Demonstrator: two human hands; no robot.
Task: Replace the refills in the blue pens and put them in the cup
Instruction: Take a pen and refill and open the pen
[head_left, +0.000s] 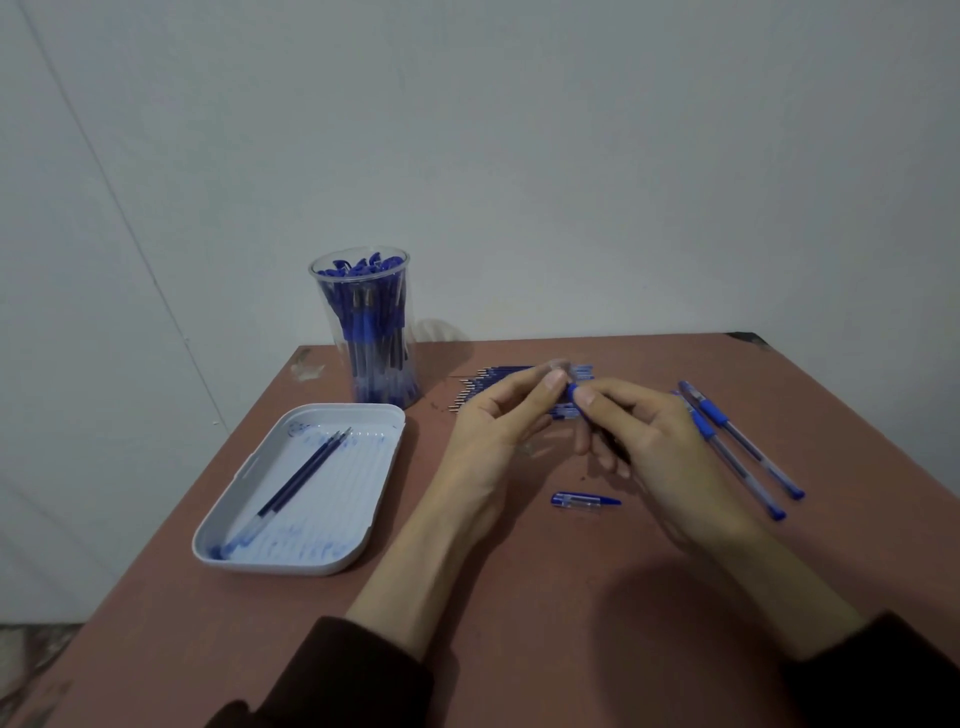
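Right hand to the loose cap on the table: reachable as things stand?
Probably yes. The cap lies on bare table close to the right hand, with nothing between. But that hand and the left hand both pinch a pen, so it isn't free.

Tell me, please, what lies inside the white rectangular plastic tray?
Two or three dark blue pen refills lie side by side in the white rectangular plastic tray, over blue ink smears. No part is hidden.

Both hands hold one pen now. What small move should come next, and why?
Probably twist the pen apart between left hand and right hand: both pinch it, a cap lies off on the table, and a pile of refills lies just behind.
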